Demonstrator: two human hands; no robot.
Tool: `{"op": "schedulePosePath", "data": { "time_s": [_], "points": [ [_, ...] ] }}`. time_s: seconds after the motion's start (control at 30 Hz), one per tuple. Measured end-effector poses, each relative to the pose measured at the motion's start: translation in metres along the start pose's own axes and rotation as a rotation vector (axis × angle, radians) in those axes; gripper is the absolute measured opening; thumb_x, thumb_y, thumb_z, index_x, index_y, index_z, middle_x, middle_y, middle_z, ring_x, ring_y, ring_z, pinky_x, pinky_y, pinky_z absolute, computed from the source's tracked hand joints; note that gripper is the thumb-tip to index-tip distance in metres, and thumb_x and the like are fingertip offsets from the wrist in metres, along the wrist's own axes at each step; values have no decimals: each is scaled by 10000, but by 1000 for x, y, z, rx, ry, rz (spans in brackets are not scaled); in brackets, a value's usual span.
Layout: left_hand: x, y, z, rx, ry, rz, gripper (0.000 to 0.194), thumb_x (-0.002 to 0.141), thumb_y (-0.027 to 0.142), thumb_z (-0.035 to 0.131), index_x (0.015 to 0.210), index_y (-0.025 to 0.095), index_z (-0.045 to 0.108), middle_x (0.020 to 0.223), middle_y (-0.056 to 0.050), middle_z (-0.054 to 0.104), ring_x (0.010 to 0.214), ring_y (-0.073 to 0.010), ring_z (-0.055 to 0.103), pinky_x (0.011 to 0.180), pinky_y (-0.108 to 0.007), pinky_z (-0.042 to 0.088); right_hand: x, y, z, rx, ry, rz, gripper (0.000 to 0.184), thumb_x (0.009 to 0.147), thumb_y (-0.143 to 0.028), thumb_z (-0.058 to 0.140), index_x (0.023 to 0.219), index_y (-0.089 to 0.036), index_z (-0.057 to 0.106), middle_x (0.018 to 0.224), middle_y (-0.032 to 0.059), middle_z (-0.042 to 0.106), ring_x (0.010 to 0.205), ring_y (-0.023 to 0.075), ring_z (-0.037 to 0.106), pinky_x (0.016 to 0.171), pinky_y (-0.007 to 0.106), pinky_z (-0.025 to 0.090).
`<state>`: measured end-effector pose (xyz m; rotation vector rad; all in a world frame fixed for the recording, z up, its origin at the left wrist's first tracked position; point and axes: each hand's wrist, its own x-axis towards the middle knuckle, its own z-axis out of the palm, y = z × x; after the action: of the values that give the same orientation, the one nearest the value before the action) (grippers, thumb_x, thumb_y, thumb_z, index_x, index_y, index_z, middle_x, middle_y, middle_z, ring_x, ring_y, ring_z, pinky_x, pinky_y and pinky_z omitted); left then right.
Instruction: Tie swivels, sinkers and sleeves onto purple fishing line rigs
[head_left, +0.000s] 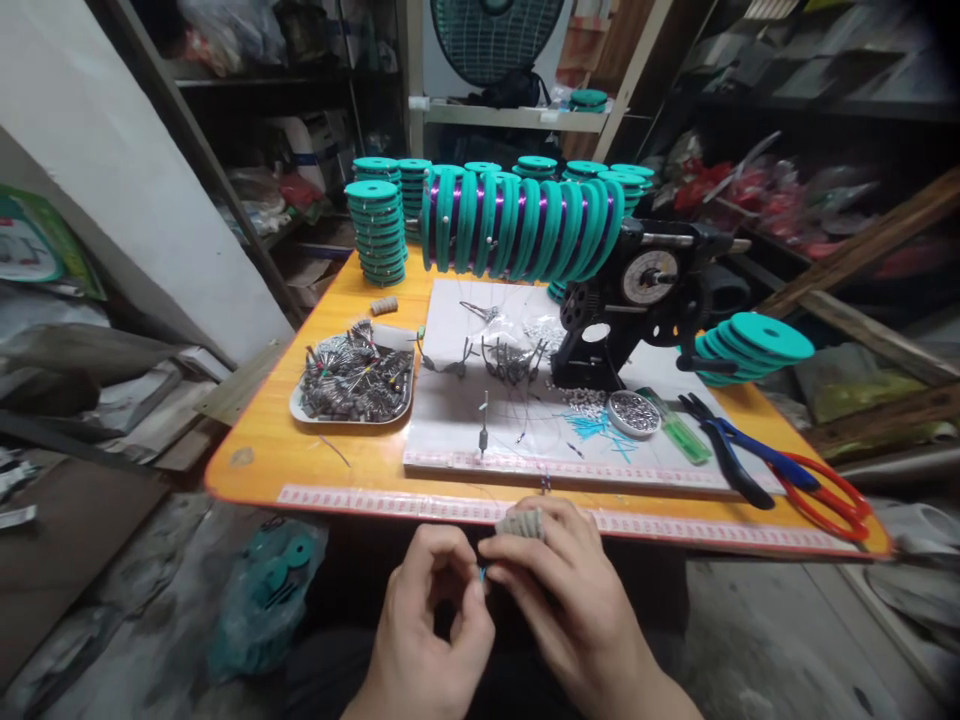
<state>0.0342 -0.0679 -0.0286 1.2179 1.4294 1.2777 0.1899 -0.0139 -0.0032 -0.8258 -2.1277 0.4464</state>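
My left hand [435,612] and my right hand [574,590] meet just in front of the table edge, each with thumb and forefinger pinched. A tiny blue piece [482,574] shows at the left fingertips, with the right fingertips close against it. What the right fingers pinch is hidden. Beige tape [523,524] wraps a finger of my right hand. Thin line runs over the white board [450,440] beyond the hands. On that board a grey sinker [483,440] stands near the front edge, and thin blue sticks [592,426] lie scattered.
A black winding machine [600,330] carries a row of teal spools [525,225]. At left, a white tray [352,418] holds metal rigs. A round dish [634,414] of small metal parts, pliers [724,440] and red-handled scissors [840,510] lie right. A plastic bag [262,600] sits below.
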Motion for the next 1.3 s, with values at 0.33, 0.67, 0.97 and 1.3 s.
{"op": "schedulePosePath", "data": {
  "time_s": [0.33, 0.67, 0.97, 1.3],
  "points": [
    [6, 24, -13, -494, -109, -401, 465, 715, 544, 758, 899, 250, 448, 773, 70, 548, 544, 8, 538, 430, -64, 453, 12, 0, 0, 178, -108, -34, 142, 956, -80, 534, 932, -185, 626, 873, 23, 617, 967, 178, 508, 874, 328, 373],
    [11, 19, -11, -412, -28, -514, 410, 644, 491, 840, 812, 137, 723, 697, 7, 668, 496, -21, 580, 471, -97, 497, 8, -7, 7, -227, 55, -144, 167, 997, -149, 502, 908, -146, 644, 836, 85, 635, 1002, 237, 527, 879, 367, 326],
    [2, 5, -12, -88, 41, -121, 139, 755, 341, 767, 756, 202, 773, 720, 5, 714, 541, -22, 633, 535, -73, 554, 3, -4, 0, -118, 52, -90, 189, 940, -83, 583, 1098, -136, 672, 917, 67, 655, 1028, 206, 518, 912, 343, 365],
    [2, -2, -14, 91, 50, 183, 143, 782, 144, 735, 876, 251, 743, 754, 60, 720, 569, -11, 663, 535, -62, 579, 4, -2, 1, -66, 85, -39, 143, 928, -70, 592, 985, -153, 693, 864, 51, 633, 992, 197, 513, 897, 337, 362]
  ]
}}
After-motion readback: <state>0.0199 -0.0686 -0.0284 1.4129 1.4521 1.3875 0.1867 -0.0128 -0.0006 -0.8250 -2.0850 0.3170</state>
